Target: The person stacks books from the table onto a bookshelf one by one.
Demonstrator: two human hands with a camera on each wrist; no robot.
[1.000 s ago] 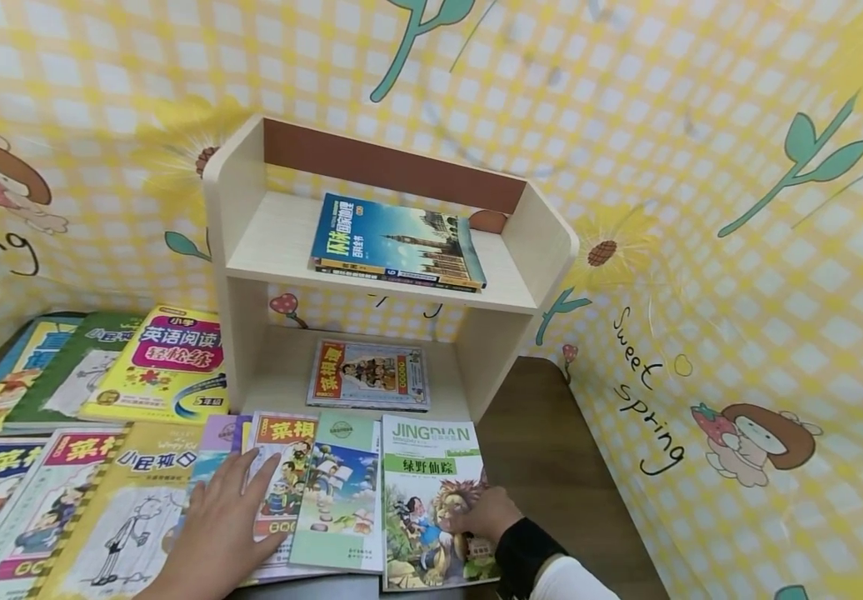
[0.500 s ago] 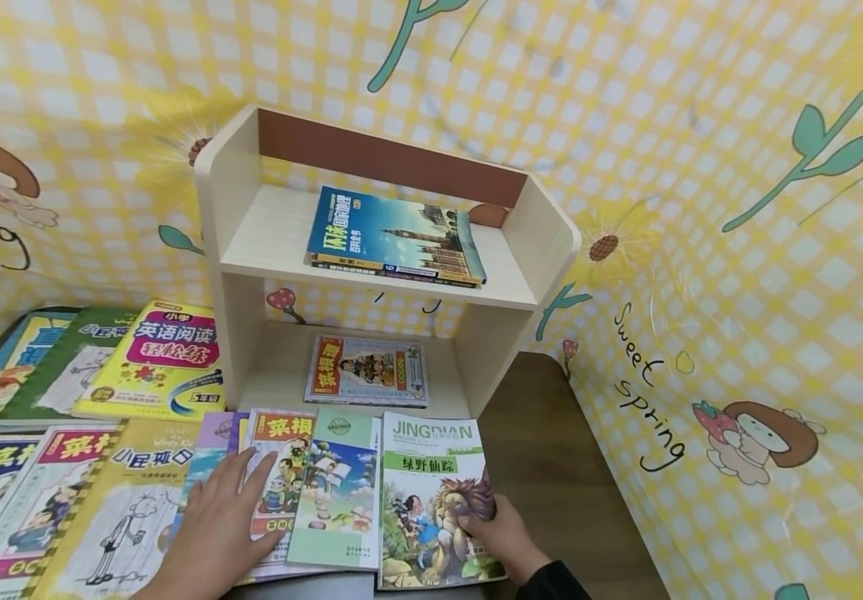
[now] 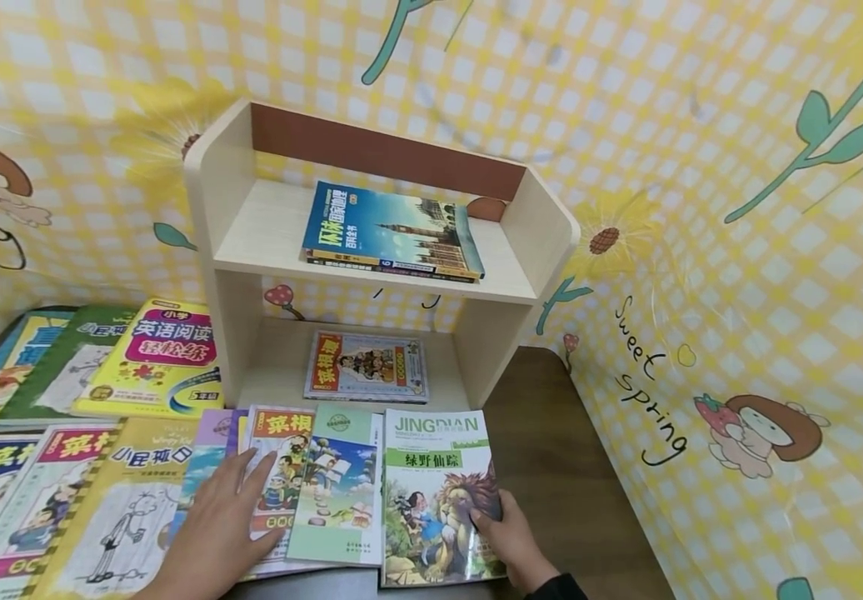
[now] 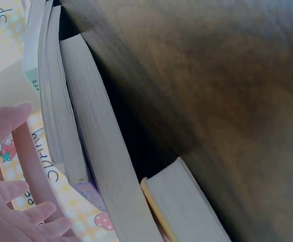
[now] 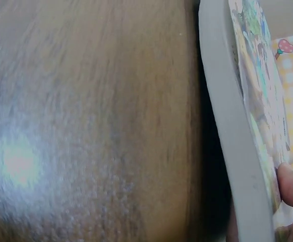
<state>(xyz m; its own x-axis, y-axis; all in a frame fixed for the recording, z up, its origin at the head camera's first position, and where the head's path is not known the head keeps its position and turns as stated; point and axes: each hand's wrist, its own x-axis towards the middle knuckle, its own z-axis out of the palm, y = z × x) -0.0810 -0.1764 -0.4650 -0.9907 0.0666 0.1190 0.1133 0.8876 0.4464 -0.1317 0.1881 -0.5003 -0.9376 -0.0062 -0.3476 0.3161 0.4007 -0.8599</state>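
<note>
In the head view my right hand (image 3: 512, 540) pinches the right edge of the white-and-green JINGDIAN storybook (image 3: 435, 500). In the right wrist view the thumb (image 5: 292, 186) presses on the cover, and a fingertip shows under the pages. My left hand (image 3: 214, 517) is spread with its fingers apart over a comic book (image 3: 281, 479) and a purple-blue book beside it. Whether it touches them cannot be told. Between the comic and the storybook lies a light green book (image 3: 336, 500). Page edges of several books (image 4: 93, 116) fill the left wrist view, next to the left hand (image 4: 15, 201).
Behind the row stands a two-tier wooden shelf (image 3: 502, 354). A blue geography book (image 3: 394, 229) tops a stack on its upper board, and a comic (image 3: 367, 367) lies below. More books, including a yellow workbook (image 3: 162, 358), lie left. Dark tabletop (image 3: 551, 450) shows at right.
My right hand has shifted slightly right and down along the storybook's edge. The storybook has moved a little to the right. My left hand stays over the same books.
</note>
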